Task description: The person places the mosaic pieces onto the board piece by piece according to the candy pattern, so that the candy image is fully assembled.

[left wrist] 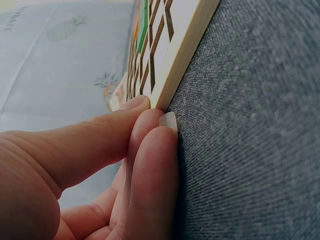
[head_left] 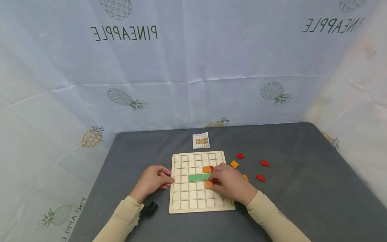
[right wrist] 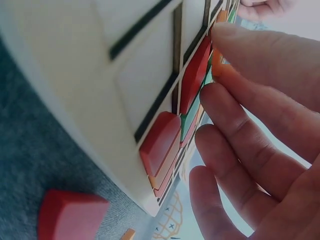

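A pale wooden grid board (head_left: pixel 184 196) lies on the dark table, holding green square tiles (head_left: pixel 192 178), an orange square (head_left: pixel 206 169) and red pieces (right wrist: pixel 196 75). At its left edge, my left hand (head_left: pixel 152 179) grips the rim, thumb on top and fingertips against the side (left wrist: pixel 155 175). My right hand (head_left: pixel 231 181) reaches over the right half of the board. Between its thumb and index finger it pinches an orange square tile (right wrist: pixel 217 62), down at the grid beside a red piece. Part of the grid is hidden under this hand.
Right of the board lie loose red quarter-round pieces (head_left: pixel 260 177) and orange squares (head_left: pixel 234 164). A small printed pattern card (head_left: pixel 201 140) lies behind the board. Pineapple-print cloth (head_left: pixel 187 60) hangs around the back and sides of the table (head_left: pixel 290 201).
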Action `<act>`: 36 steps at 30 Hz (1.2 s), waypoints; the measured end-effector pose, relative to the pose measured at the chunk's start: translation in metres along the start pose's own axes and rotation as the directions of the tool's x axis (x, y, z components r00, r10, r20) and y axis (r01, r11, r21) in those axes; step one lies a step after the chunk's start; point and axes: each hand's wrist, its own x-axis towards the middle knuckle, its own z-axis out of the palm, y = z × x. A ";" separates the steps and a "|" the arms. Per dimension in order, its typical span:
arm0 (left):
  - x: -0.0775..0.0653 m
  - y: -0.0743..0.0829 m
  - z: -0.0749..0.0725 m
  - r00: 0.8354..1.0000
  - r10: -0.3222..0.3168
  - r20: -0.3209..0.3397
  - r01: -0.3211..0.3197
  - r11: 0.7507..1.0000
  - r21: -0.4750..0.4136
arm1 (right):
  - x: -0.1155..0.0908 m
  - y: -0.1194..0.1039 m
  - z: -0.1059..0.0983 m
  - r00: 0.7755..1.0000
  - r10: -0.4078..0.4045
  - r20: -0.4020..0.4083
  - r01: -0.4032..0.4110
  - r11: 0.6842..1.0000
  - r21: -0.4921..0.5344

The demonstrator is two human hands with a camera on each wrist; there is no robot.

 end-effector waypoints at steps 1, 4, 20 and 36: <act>0.000 0.000 0.000 1.000 0.000 -0.001 0.000 1.000 0.000 | 0.000 0.000 0.000 1.000 -0.003 0.001 0.003 1.000 -0.003; 0.000 0.000 -0.001 1.000 0.002 -0.001 -0.002 1.000 0.001 | 0.001 -0.001 0.000 1.000 -0.007 -0.003 0.007 1.000 -0.012; 0.002 -0.002 0.001 1.000 0.004 -0.009 -0.004 1.000 0.008 | -0.004 0.030 -0.035 0.985 0.170 -0.012 -0.170 0.985 0.015; -0.001 0.001 0.000 1.000 -0.005 -0.005 0.005 1.000 -0.005 | 0.000 0.097 -0.041 0.949 0.276 0.152 -0.286 0.957 0.047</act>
